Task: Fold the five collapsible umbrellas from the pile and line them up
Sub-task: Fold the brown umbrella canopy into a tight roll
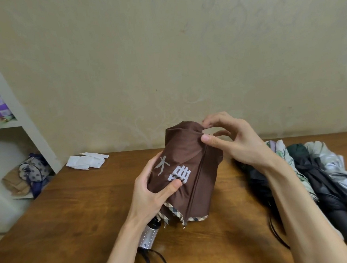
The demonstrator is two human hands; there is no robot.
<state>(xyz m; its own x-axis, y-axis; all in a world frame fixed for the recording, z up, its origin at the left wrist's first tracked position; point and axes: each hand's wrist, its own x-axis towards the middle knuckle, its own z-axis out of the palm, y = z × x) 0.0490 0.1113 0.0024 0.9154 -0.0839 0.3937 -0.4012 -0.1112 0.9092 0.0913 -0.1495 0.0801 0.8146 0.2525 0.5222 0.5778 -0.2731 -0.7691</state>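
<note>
Gripping the brown umbrella [190,150] round its middle, the left hand [150,191] is curling its fingers behind the cloth and pressing its thumb on the white lettering [162,167]; the right hand [233,140] is pinching a fold of canopy near the top between thumb and fingertips; the umbrella is tilting above the table [72,220], dead centre, silver handle [149,234] pointing down toward the person, plaid trim [197,219] hanging at the lower edge; the pile [324,182] of other umbrellas, dark and pale, is lying on the table at right, partly behind the right forearm; white paper [86,161] is sitting at the far left edge, near the shelf [13,113].
</note>
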